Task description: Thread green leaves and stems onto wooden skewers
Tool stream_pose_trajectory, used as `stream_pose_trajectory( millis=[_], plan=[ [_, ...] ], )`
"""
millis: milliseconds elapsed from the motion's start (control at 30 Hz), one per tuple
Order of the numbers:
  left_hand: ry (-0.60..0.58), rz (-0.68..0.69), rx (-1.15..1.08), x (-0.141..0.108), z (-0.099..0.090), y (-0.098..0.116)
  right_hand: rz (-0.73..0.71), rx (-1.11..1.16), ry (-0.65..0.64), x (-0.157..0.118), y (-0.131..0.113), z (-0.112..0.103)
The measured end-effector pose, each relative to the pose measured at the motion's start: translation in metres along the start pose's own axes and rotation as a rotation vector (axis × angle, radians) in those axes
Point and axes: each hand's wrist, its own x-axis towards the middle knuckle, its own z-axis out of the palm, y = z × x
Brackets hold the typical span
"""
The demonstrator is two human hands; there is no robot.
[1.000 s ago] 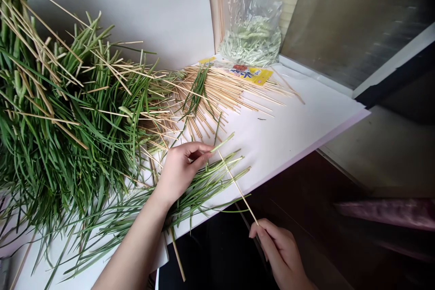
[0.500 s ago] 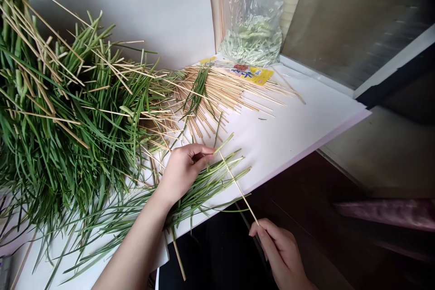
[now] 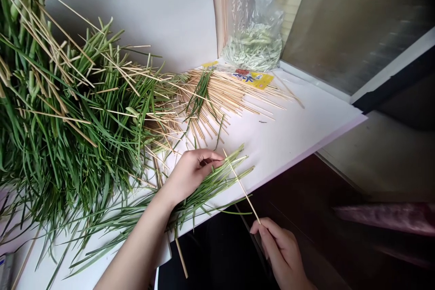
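Observation:
My left hand [image 3: 193, 174] curls over a loose bunch of long green leaf blades [image 3: 217, 183] and seems to grip them. My right hand [image 3: 282, 251] pinches a thin bamboo skewer [image 3: 242, 186] near its lower end. The skewer angles up across the white board's edge, and its tip lies over the bunch, just past my left fingers. A big heap of green stalks [image 3: 68, 118], with several skewers poking through it, fills the left side. A fan of bare skewers [image 3: 217, 99] spreads beyond my left hand.
The white board [image 3: 292, 145] ends in a front edge, with a dark drop below it. At the back stand a plastic bag of pale green cut pieces [image 3: 253, 50] and a yellow packet [image 3: 248, 79]. A grey wall rises behind the heap.
My left hand has moved right and slightly down onto the bunch, and the stalk end above it no longer stands out. The skewer tip has shifted with it. The view has tilted slightly.

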Motion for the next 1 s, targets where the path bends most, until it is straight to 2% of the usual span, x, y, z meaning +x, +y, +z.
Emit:
stream_pose_trajectory(
  millis=[100, 200, 333, 433, 567, 700, 767, 900, 1000],
  plan=[
    [-0.004, 0.038, -0.013, 0.001, -0.008, 0.001, 0.009, -0.001, 0.015, 0.0, 0.004, 0.0],
    [0.077, 0.034, -0.016, 0.002, -0.015, -0.002, 0.028, -0.019, 0.05, -0.003, 0.011, 0.001],
    [0.279, 0.064, 0.0, 0.001, -0.024, -0.006, 0.051, -0.006, 0.099, -0.002, 0.015, 0.002],
    [0.477, 0.128, -0.034, -0.004, -0.04, -0.002, 0.0, -0.024, 0.135, 0.011, -0.004, 0.007],
    [0.741, 0.252, -0.274, -0.021, -0.08, 0.015, -0.26, -0.179, 0.101, 0.047, -0.066, 0.014],
    [0.903, 0.345, -0.382, -0.048, -0.114, 0.028, -0.579, -0.381, 0.068, 0.088, -0.147, 0.023],
    [0.98, 0.363, -0.385, -0.061, -0.123, 0.026, -0.736, -0.484, 0.069, 0.109, -0.185, 0.031],
    [1.189, 0.364, -0.431, -0.083, -0.13, 0.011, -0.883, -0.543, 0.041, 0.153, -0.245, 0.058],
    [1.202, 0.34, -0.422, -0.097, -0.129, -0.004, -0.952, -0.572, 0.027, 0.182, -0.282, 0.081]
  ],
)
